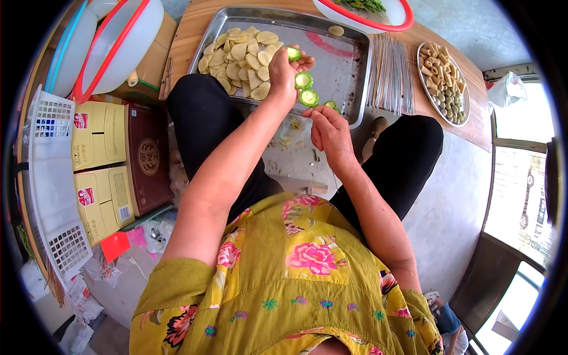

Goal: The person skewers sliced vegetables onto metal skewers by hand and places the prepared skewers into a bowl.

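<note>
My left hand is closed over the metal tray, with a green-rimmed bitter melon slice between its fingers. Just below it are two more slices, an upper slice and a lower slice, with bumpy green edges and pale centres. Near the tray's front rim, my right hand is closed in a pinch; what its fingertips hold is too thin or hidden to make out. Another slice shows partly behind that hand. A heap of pale potato slices fills the tray's left side.
Many thin skewers lie right of the tray. Beyond them, an oval plate holds tan rolls and small round greenish pieces. A red-rimmed bowl with greens stands at the back. Boxes and red-rimmed basins are at left.
</note>
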`<state>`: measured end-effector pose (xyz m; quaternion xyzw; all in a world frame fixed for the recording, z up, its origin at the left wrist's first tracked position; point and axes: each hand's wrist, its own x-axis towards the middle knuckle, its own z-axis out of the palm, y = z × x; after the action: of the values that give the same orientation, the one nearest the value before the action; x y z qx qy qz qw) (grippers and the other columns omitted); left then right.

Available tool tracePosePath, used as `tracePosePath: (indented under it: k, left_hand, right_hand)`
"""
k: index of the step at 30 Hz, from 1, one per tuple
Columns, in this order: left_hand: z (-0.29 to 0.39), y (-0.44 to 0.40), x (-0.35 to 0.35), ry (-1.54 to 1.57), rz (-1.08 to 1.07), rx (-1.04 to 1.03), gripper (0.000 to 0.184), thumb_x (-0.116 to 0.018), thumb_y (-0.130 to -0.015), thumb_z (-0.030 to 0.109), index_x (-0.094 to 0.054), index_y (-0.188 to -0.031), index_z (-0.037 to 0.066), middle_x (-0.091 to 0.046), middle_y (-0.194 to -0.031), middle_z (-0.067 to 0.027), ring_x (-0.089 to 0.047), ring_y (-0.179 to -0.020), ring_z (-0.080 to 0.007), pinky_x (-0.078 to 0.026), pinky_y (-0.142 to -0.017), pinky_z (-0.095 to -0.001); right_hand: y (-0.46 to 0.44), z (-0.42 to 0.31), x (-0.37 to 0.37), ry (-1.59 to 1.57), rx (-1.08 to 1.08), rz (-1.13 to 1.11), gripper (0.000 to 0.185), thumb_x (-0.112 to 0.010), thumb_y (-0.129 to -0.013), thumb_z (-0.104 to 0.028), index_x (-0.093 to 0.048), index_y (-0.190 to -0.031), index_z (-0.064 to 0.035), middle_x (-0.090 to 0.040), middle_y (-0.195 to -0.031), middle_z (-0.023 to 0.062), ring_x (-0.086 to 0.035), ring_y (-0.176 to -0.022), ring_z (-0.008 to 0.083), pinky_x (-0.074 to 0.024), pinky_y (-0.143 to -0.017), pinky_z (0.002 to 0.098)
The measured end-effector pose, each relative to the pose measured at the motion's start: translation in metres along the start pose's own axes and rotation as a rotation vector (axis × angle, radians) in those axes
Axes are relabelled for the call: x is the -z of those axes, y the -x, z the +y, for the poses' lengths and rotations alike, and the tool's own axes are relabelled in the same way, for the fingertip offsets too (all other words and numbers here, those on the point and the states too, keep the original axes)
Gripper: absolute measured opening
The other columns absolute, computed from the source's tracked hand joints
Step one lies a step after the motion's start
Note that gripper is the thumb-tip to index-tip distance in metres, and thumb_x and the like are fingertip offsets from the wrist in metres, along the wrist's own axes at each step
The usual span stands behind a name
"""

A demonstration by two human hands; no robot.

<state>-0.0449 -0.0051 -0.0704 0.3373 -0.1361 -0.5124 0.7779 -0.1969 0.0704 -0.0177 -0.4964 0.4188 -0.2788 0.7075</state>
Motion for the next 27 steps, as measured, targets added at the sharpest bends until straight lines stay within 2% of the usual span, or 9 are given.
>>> tracePosePath:
  k: [15, 17, 18, 20, 23, 25, 27]
  left_hand:
    - [-0.001, -0.001, 0.001, 0.036, 0.049, 0.043, 0.033, -0.038, -0.098, 0.034, -0.049, -0.106, 0.005, -0.058, -0.089, -0.0083, -0.061, -0.085, -0.0247, -0.049, -0.081, -0.0405]
    - [-0.001, -0.001, -0.002, 0.093, 0.072, 0.025, 0.028, -0.038, -0.094, 0.026, -0.047, -0.103, 0.001, -0.055, -0.085, -0.0103, -0.062, -0.073, -0.0240, -0.053, -0.074, -0.0377]
    - [-0.003, 0.001, -0.002, 0.093, 0.072, 0.026, 0.028, -0.038, -0.094, 0.026, -0.047, -0.103, 0.001, -0.055, -0.085, -0.0103, -0.062, -0.073, -0.0240, -0.053, -0.074, -0.0377]
    - [-0.004, 0.005, -0.004, 0.086, 0.026, 0.065, 0.031, -0.041, -0.097, 0.031, -0.051, -0.104, 0.002, -0.058, -0.089, -0.0109, -0.061, -0.082, -0.0258, -0.051, -0.081, -0.0397]
    - [-0.005, 0.008, -0.008, 0.151, 0.049, 0.060, 0.030, -0.042, -0.097, 0.029, -0.051, -0.103, 0.001, -0.057, -0.089, -0.0123, -0.060, -0.082, -0.0265, -0.051, -0.082, -0.0393]
    - [-0.002, 0.007, -0.008, 0.185, 0.062, 0.092, 0.034, -0.040, -0.098, 0.033, -0.052, -0.103, 0.001, -0.058, -0.089, -0.0127, -0.060, -0.082, -0.0264, -0.051, -0.082, -0.0396]
    - [0.008, 0.007, -0.009, 0.272, 0.074, 0.208, 0.040, -0.037, -0.099, 0.038, -0.052, -0.105, 0.001, -0.058, -0.089, -0.0128, -0.059, -0.082, -0.0259, -0.051, -0.081, -0.0393]
  right_hand:
    - [-0.001, 0.004, -0.008, 0.014, 0.034, 0.060, 0.022, -0.044, -0.097, -0.016, -0.059, -0.096, -0.0001, -0.039, -0.049, -0.0032, -0.033, -0.042, 0.0054, -0.0285, -0.043, 0.0222]
    - [-0.002, 0.003, -0.009, 0.017, 0.036, 0.066, 0.022, -0.044, -0.097, -0.016, -0.059, -0.096, 0.0000, -0.039, -0.049, -0.0032, -0.033, -0.043, 0.0054, -0.0286, -0.043, 0.0222]
    - [-0.002, 0.002, -0.009, 0.015, 0.039, 0.069, 0.022, -0.044, -0.097, -0.016, -0.059, -0.096, -0.0001, -0.039, -0.050, -0.0032, -0.033, -0.043, 0.0054, -0.0286, -0.044, 0.0223]
    - [-0.004, 0.001, -0.009, 0.013, 0.042, 0.073, 0.022, -0.044, -0.097, -0.016, -0.059, -0.096, -0.0003, -0.039, -0.050, -0.0032, -0.033, -0.043, 0.0054, -0.0287, -0.044, 0.0224]
    - [-0.008, 0.000, -0.008, -0.010, 0.089, 0.069, 0.021, -0.044, -0.097, -0.016, -0.059, -0.097, -0.0008, -0.039, -0.051, -0.0033, -0.032, -0.043, 0.0055, -0.0287, -0.044, 0.0226]
    - [-0.008, 0.000, -0.008, -0.019, 0.076, 0.063, 0.021, -0.044, -0.097, -0.016, -0.059, -0.096, -0.0011, -0.039, -0.051, -0.0035, -0.032, -0.043, 0.0053, -0.0288, -0.044, 0.0222]
    - [-0.008, 0.001, -0.008, -0.001, 0.083, 0.058, 0.021, -0.044, -0.097, -0.016, -0.059, -0.096, -0.0012, -0.039, -0.051, -0.0037, -0.032, -0.043, 0.0050, -0.0288, -0.044, 0.0220]
